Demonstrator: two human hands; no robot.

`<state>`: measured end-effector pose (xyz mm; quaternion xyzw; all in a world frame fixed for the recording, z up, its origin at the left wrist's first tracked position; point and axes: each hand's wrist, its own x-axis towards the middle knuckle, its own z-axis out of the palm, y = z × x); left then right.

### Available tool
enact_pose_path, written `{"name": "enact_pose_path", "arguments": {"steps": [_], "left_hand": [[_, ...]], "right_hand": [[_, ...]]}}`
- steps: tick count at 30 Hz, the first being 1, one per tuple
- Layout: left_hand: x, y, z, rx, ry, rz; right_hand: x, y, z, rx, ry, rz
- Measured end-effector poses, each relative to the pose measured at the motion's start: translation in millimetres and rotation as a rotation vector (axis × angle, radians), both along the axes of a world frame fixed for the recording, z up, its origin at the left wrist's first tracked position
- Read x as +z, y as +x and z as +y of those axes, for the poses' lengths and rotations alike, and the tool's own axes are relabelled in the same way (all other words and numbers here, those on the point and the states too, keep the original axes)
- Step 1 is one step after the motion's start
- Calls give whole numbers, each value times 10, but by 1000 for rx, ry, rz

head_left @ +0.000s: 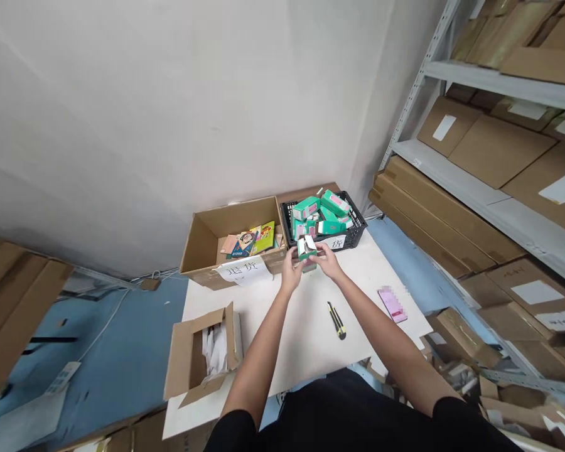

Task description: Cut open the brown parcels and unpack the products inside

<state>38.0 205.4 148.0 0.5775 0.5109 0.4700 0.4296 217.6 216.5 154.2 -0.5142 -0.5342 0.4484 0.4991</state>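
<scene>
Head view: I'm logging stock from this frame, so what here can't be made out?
All in the head view:
- Small green box: print too small; left hand and right hand cover its sides.
- Pink card: pixelated, unreadable.
- Black crate: lower boxes buried under upper ones.
- Open carton: white contents partly behind its flap.
- Shelf cartons: cut off by the right edge.

Plain white wall [145, 113] at the back, meets a second white wall at a corner on the right. Blue floor [122, 351]. White rectangular tabletop [306, 333] set near the back wall. Right: pale grey metal shelving rack [499, 83], loaded with flat brown cardboard cartons [494, 150]. Left: stacked brown cardboard sheets [9, 314]. Thin white cable [106, 326] on the floor. Light even, soft.
</scene>
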Motion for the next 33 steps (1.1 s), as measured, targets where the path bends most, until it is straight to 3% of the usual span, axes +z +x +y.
{"name": "enact_pose_path", "arguments": {"steps": [4,7,11,15,20,24,28,33], "left_hand": [[573,136,749,52,148,27],[814,185,1196,70,228,52],[853,199,1645,112,233,169],[682,114,1743,164,270,315],[432,-150,1291,164,356,392],[295,-532,743,211,378,415],[105,-1130,109,217,337,414],[-257,-2158,-808,207,97,406]], "right_hand": [[498,105,827,41,169,-18],[702,111,1324,47,221,-2],[692,114,1789,12,188,30],[442,186,1888,-198,125,-35],[85,205,1424,-202,219,-190],[-98,-96,887,-135,297,-301],[-243,-717,383,-24,306,-333],[-498,-1884,-324,191,177,-282]]}}
